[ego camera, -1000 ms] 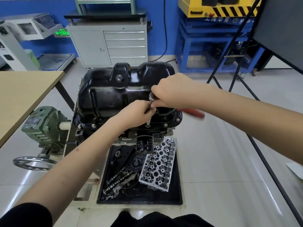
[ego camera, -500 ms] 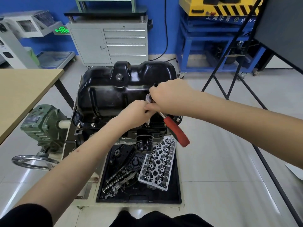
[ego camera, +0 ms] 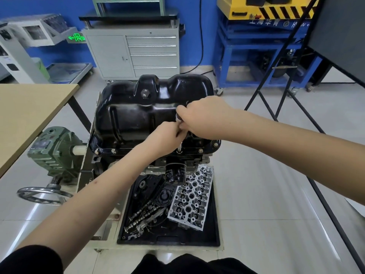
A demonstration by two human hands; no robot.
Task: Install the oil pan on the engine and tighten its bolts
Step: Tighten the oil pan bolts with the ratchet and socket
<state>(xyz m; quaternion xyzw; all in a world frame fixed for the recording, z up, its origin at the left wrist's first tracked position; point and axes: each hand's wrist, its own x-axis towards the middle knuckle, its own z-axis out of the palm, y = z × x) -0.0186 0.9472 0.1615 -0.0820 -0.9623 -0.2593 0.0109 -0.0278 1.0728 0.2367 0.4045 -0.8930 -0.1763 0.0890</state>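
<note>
The glossy black stamped-steel oil pan is seated on the engine at centre. At its five o'clock flange, the left hand is pinched around the chrome socket extension, evidently steadying it on a bolt, while the right hand is closed over the ratchet head, probably for turning.

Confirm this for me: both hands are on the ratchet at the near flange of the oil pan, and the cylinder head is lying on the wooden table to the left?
Not quite. The head view shows the cylinder head lying in the black tray below the engine, not on the wooden table. The rest holds: the left hand and right hand are both on the ratchet at the near flange of the oil pan.
</note>
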